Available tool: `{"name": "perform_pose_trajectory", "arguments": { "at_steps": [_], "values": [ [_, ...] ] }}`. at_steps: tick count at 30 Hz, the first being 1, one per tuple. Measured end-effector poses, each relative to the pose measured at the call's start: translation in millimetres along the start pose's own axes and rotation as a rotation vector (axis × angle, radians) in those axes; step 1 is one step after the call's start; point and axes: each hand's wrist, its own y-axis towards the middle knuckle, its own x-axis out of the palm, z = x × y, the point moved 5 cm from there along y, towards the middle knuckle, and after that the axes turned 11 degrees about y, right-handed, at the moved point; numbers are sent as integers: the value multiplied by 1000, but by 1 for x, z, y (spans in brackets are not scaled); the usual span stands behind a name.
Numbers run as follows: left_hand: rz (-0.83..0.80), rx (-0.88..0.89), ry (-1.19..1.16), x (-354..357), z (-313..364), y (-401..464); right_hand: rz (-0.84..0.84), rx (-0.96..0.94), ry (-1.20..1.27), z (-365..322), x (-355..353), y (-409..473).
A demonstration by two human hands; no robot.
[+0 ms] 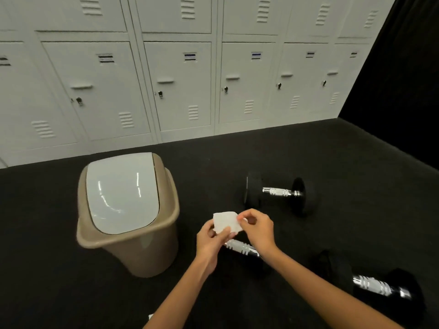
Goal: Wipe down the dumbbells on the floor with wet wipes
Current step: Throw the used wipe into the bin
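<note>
Looking down from the head camera, a small white wet wipe [225, 222] is seen at the lower middle of the frame, held between both hands. The left hand [211, 238] is closed on its lower left edge and the right hand [257, 227] is pinching its right edge with the fingertips — it seems the wipe is being opened out or folded, ready for use. Three dumbbells lie on the dark floor [332, 150]: one [276, 192] at middle right, one [242, 249] just under the hands and partly hidden by them, and one [373, 284] at lower right. No dumbbell is touched by the wipe.

For the next move, the wipe would likely need to be brought down onto a shiny handle and rubbed along it.

A tan bin [128, 217] stands at middle left, below the white lockers [180, 86]. Its white swing lid [121, 191] is shut, so what is inside cannot be told.
</note>
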Motion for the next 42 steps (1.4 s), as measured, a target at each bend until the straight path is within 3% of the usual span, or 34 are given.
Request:
{"name": "perform_pose_trajectory", "arguments": {
  "at_steps": [4, 8, 15, 20, 26, 29, 33, 37, 42],
  "values": [
    [324, 186, 247, -27, 25, -26, -121, 108, 158, -13, 38, -16],
    [310, 316, 249, -32, 39, -52, -291, 56, 171, -30, 67, -32],
    [568, 254, 96, -64, 23, -68, -319, -47, 152, -52, 85, -45],
    [605, 172, 438, -85, -18, -77, -219, -157, 344, -89, 90, -49],
    [583, -6, 707, -140, -64, -82, -514, -228, 304, -133, 137, -50],
    [586, -41, 783, -166, -70, -82, -584, -327, 213, -144, 165, -50],
    [587, -54, 850, -185, -73, -78, -686, -611, -65, -142, 188, -49],
    [539, -67, 892, -189, -84, -70, -638, -876, -343, -134, 197, -51],
    [413, -126, 990, -175, -105, -62, -674, -945, -634, -129, 212, -53]
  ]
}}
